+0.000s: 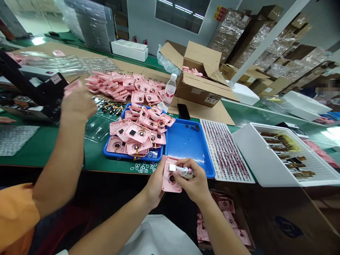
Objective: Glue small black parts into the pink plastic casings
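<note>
Steadying the pink shell [166,179]: our left hand [154,180] had it gripped by one side, thumb along the edge. Fingers underneath were hidden, so we couldn't tell how they sat.
Where the shell was: held up just off the front edge of the green bench [92,156], inner side facing us.
Small bottle [189,173]: our right hand [196,179] was closed around it, no slack we could see, with the white nozzle [180,169] pointing at the pale square [172,167] on the shell. Touching or just above? Couldn't tell, sorry.
Step in hand: looked to us like dabbing something at that square, maybe glue. No liquid we could make out.
Next move: in our view it called for a level shell and a light squeeze, so nothing ran toward the round opening.
Full blue tray [111,155]: similar shells were heaped there, some with black squares.
Other blue tray [180,141]: a few small dark pieces [196,127] sat toward its back.
</note>
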### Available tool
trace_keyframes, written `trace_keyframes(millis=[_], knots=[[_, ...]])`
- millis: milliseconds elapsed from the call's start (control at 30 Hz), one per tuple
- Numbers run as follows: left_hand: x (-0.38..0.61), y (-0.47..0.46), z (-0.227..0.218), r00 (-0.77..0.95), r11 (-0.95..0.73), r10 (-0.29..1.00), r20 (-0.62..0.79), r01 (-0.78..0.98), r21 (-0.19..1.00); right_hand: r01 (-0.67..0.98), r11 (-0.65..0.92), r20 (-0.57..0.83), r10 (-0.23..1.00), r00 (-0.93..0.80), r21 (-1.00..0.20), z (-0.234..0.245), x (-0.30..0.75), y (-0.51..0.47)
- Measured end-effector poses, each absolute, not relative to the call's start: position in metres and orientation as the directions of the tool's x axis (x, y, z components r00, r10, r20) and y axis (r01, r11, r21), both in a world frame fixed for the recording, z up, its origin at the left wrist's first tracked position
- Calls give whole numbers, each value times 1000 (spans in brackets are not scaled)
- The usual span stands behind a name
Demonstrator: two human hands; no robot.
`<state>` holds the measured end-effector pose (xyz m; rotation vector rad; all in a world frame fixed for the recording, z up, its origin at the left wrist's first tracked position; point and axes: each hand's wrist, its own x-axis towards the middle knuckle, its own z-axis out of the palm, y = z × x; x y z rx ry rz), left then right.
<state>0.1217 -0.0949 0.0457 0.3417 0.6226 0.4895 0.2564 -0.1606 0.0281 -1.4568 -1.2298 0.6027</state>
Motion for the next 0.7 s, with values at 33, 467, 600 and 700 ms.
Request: trace_keyframes(millis=[33, 467, 600, 700], knots=[[122, -95, 45, 710, 834, 530, -464, -337, 436, 348, 119, 245, 906, 345, -930, 28, 256, -161], [121, -95, 45, 707, 832, 532, -466, -336, 441, 268, 116, 215, 900, 378, -956, 27, 252, -158], [121, -95, 43, 717, 829, 539, -442, -360, 428, 257, 112, 209, 898, 388, -960, 28, 251, -158], [121, -94, 44, 722, 836, 529, -447, -352, 421, 256, 99, 198, 896, 398, -962, 30, 251, -159]])
